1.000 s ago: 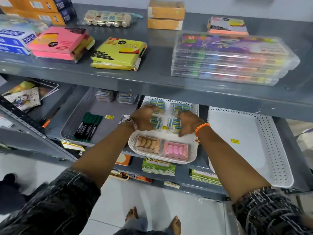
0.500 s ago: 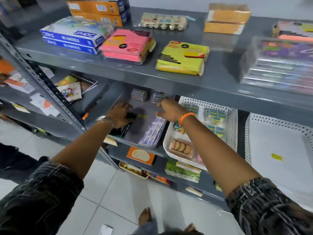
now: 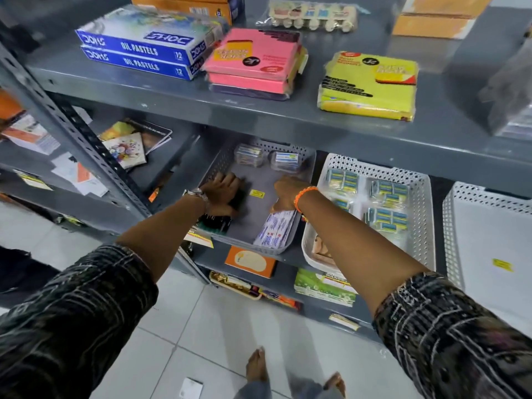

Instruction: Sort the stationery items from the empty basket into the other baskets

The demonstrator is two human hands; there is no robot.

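A grey basket [image 3: 253, 220] sits on the middle shelf. My left hand [image 3: 221, 194] lies inside it at the left, fingers curled over a bunch of black markers [image 3: 214, 224] whose ends stick out toward me. At the basket's right side my right hand [image 3: 288, 194] presses on the far end of a white and blue packet [image 3: 276, 230]. Two clear small boxes [image 3: 249, 155] stand at the basket's back. To the right, a white basket [image 3: 420, 180] holds several blue eraser packs [image 3: 385, 217]. Further right is an empty white basket [image 3: 489, 226].
The upper shelf edge [image 3: 288, 119] overhangs the baskets, carrying oil pastel boxes [image 3: 138, 50], pink pads [image 3: 253, 61] and yellow pads [image 3: 368, 84]. A slotted upright post [image 3: 95, 156] stands left of the grey basket. Packets lie on the lower shelf [image 3: 322, 286].
Both hands left the white basket and moved left into the grey basket. A white and blue packet now lies at its right side, and my left hand covers the markers.
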